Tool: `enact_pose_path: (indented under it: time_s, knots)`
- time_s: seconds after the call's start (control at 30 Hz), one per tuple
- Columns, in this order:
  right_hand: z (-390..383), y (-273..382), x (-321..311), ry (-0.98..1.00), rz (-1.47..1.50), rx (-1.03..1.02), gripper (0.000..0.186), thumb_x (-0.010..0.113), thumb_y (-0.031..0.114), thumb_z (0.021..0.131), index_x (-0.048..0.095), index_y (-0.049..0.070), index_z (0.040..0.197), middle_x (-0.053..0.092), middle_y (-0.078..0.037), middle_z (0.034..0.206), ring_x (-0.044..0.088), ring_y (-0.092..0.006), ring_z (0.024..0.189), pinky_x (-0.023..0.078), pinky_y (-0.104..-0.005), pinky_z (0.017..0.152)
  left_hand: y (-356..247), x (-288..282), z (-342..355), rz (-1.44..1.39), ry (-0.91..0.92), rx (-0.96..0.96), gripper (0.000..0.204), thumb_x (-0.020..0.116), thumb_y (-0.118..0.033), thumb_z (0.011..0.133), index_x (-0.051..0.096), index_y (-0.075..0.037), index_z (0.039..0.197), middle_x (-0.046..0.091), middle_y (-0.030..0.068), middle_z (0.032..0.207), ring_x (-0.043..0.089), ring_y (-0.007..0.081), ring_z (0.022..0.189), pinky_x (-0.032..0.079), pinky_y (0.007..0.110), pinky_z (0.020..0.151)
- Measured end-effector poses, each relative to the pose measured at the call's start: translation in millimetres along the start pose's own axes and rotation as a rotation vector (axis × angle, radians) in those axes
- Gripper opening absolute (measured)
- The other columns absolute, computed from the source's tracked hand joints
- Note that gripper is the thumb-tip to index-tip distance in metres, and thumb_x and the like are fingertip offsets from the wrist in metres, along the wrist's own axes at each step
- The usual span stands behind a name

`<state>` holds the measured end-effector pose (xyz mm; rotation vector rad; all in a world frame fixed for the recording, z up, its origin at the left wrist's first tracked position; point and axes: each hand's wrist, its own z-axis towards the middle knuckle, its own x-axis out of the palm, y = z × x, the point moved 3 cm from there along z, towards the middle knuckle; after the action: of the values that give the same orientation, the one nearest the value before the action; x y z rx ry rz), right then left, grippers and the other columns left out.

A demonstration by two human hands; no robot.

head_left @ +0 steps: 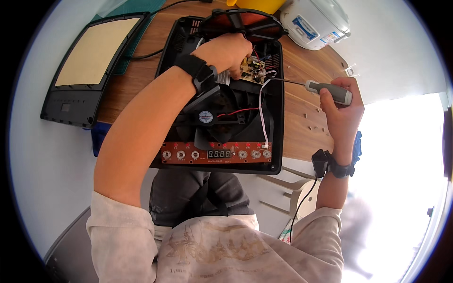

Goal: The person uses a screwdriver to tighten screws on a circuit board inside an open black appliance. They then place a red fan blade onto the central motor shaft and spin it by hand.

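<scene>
An opened induction cooker, its black plastic housing (276, 137) exposed, lies on the wooden table in front of me. My left hand (229, 54) reaches into it, with fingers curled at the left edge of a circuit board (255, 70); some fingertips are hidden. In my right hand (343, 101) is a screwdriver (335, 93) with a grey handle, its fingers closed around it. The thin shaft points left, and its tip is by the white plug at the board's lower right. White wires (263, 111) run from there down to a red-brown display board (198, 153).
Behind my left hand, the round coil (245, 23) stands tilted up. A black fan (205, 118) sits mid-housing. The cooker's top panel (94, 52) lies at left, partly over a green mat (125, 59). A white appliance (315, 23) stands far right; small screws (310, 127) lie on the table.
</scene>
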<state>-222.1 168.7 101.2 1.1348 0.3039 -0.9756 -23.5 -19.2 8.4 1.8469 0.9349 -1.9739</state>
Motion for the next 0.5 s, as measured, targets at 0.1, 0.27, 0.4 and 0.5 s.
enact_pose_path:
  time_s: [0.1,0.27,0.4,0.5]
  knots:
    - [0,2,5,-0.004,-0.023,0.017,0.023,0.080,0.017,0.085,0.064,0.005,0.098,0.070,-0.004,0.078,0.064,-0.0087,0.067,0.051,-0.0237,0.061,1,-1,-1,-0.006,0.003,0.007,0.064,0.092,-0.024,0.057,0.074,-0.009,0.117,0.073,0.0125,0.109,0.070,0.0309,0.104,0.058,0.039,0.092]
    - [-4,10,9,0.022,-0.100,0.029,0.024,0.080,0.019,0.085,0.064,0.006,0.096,0.069,-0.005,0.074,0.064,-0.0087,0.060,0.049,-0.0240,0.053,1,-1,-1,-0.019,-0.001,0.008,0.064,0.092,-0.023,0.057,0.074,-0.009,0.117,0.074,0.0133,0.108,0.071,0.0314,0.103,0.059,0.038,0.091]
    - [-5,11,12,0.022,-0.105,0.033,0.022,0.079,0.019,0.086,0.063,0.006,0.095,0.068,-0.005,0.072,0.065,-0.0090,0.056,0.047,-0.0242,0.049,1,-1,-2,-0.023,0.016,-0.026,0.065,0.092,-0.023,0.057,0.074,-0.009,0.118,0.074,0.0142,0.108,0.071,0.0317,0.103,0.059,0.038,0.092]
    - [-6,10,11,0.021,-0.106,0.024,0.022,0.079,0.019,0.087,0.063,0.006,0.095,0.069,-0.005,0.072,0.064,-0.0090,0.056,0.048,-0.0245,0.050,1,0,0,-0.012,0.015,-0.015,0.067,0.092,-0.024,0.057,0.074,-0.009,0.119,0.074,0.0143,0.109,0.070,0.0319,0.104,0.058,0.038,0.092]
